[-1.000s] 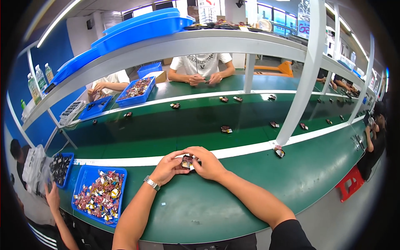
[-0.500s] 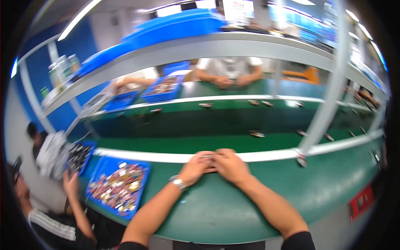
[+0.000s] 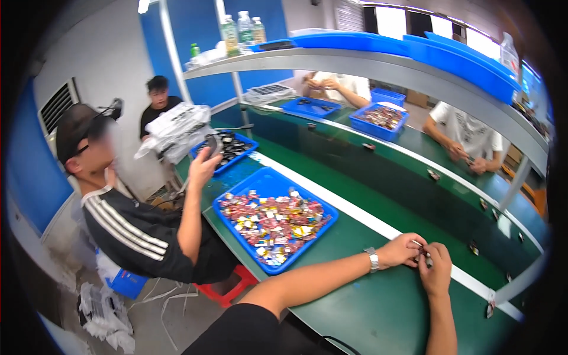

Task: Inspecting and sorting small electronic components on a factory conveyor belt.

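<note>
My left hand and my right hand meet over the white edge strip of the green bench. The fingertips of both pinch a small part, mostly hidden by the fingers; its exact kind does not show. A silver watch is on my left wrist. To the left of my forearm lies a blue tray heaped with small reddish, white and yellow pieces.
A second blue tray holds black parts. Beside it a seated person raises a dark item. Small parts lie along the green belt. A grey shelf with blue trays spans above; a red stool stands below.
My view has swung to the left, so the trays and the seated person appear further right and larger. My hands stay together at the bench's edge strip, still pinching.
</note>
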`<move>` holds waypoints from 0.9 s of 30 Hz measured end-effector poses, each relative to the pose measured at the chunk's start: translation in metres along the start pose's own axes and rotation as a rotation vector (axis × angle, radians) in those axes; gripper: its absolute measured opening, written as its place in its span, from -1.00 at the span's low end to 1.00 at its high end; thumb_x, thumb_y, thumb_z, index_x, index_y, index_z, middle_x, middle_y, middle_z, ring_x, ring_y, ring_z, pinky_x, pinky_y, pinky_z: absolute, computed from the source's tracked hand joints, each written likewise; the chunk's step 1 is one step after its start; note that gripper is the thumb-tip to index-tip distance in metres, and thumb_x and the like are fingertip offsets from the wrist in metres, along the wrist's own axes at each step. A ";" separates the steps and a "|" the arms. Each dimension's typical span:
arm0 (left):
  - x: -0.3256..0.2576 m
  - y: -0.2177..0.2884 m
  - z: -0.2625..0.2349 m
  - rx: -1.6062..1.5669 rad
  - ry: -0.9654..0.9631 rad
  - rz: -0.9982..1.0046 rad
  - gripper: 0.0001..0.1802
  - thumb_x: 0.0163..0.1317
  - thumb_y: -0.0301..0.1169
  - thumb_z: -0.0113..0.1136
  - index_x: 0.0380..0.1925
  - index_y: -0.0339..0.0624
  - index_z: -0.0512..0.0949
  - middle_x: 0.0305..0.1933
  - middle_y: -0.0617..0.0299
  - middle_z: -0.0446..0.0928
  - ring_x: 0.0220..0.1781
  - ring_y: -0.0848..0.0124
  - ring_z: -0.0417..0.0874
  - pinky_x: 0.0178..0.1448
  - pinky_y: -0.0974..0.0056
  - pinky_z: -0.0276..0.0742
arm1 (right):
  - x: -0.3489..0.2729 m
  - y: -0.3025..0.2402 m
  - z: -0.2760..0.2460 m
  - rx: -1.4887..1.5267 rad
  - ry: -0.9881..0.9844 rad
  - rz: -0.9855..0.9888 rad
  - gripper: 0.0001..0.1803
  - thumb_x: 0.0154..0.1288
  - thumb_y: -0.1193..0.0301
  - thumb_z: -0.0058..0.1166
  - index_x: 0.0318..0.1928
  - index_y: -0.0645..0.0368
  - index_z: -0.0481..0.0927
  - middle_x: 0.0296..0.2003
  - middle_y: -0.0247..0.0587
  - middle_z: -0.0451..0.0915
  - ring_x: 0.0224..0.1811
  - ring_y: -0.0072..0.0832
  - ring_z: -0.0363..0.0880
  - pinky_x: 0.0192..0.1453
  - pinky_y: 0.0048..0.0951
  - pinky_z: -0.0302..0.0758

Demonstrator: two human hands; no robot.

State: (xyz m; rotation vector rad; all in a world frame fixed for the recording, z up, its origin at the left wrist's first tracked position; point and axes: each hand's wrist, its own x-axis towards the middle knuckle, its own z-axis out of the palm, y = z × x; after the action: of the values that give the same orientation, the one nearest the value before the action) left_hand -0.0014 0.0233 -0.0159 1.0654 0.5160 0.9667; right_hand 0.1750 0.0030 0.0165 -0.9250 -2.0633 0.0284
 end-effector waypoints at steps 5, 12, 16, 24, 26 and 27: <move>-0.014 0.010 -0.010 0.005 0.120 -0.020 -0.66 0.42 -0.52 0.06 0.17 -0.26 0.38 0.08 0.03 0.55 0.12 0.31 0.64 0.22 0.18 0.66 | 0.004 -0.003 0.010 -0.028 -0.004 -0.037 -0.72 0.03 0.54 0.30 -0.17 0.17 0.65 -0.16 -0.18 0.61 -0.08 -0.20 0.60 -0.06 -0.25 0.60; -0.009 0.019 0.008 0.143 0.157 -0.096 -0.68 0.44 -0.59 -0.05 0.17 -0.30 0.37 0.08 0.09 0.56 0.10 0.34 0.65 0.21 0.21 0.67 | 0.002 0.001 0.008 -0.185 0.067 -0.133 -0.78 0.01 0.53 0.25 -0.25 0.14 0.61 -0.28 -0.33 0.57 -0.27 -0.36 0.58 -0.27 -0.36 0.60; -0.010 0.019 0.011 0.103 0.202 -0.083 -0.68 0.45 -0.58 -0.07 0.17 -0.32 0.36 0.08 0.08 0.56 0.10 0.33 0.64 0.21 0.20 0.66 | 0.000 0.011 0.003 -0.098 0.006 -0.195 -0.77 0.03 0.54 0.25 -0.24 0.15 0.61 -0.28 -0.33 0.57 -0.26 -0.35 0.57 -0.24 -0.34 0.60; -0.012 0.020 0.008 0.115 0.172 -0.064 -0.67 0.43 -0.59 -0.06 0.17 -0.32 0.36 0.09 0.07 0.56 0.11 0.33 0.63 0.23 0.17 0.66 | 0.003 0.009 -0.007 -0.011 -0.027 -0.094 -0.77 0.07 0.54 0.26 -0.20 0.13 0.64 -0.25 -0.32 0.54 -0.18 -0.34 0.54 -0.14 -0.29 0.55; -0.013 0.021 0.008 0.111 0.169 -0.045 -0.67 0.42 -0.61 -0.07 0.17 -0.33 0.36 0.10 0.06 0.55 0.12 0.33 0.63 0.23 0.18 0.66 | 0.004 0.009 -0.006 -0.023 -0.017 -0.121 -0.75 0.06 0.54 0.27 -0.18 0.12 0.64 -0.25 -0.33 0.53 -0.18 -0.34 0.54 -0.15 -0.29 0.55; -0.012 0.021 0.008 0.115 0.164 -0.049 -0.67 0.42 -0.61 -0.07 0.17 -0.33 0.36 0.10 0.06 0.55 0.12 0.33 0.63 0.23 0.18 0.66 | 0.004 0.010 -0.004 -0.032 0.001 -0.130 -0.75 0.03 0.55 0.29 -0.20 0.11 0.65 -0.23 -0.31 0.53 -0.17 -0.32 0.54 -0.13 -0.29 0.55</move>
State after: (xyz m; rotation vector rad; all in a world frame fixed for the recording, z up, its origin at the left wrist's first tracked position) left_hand -0.0097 0.0119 0.0055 1.0760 0.7362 0.9958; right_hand 0.1827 0.0114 0.0188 -0.8082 -2.1237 -0.0746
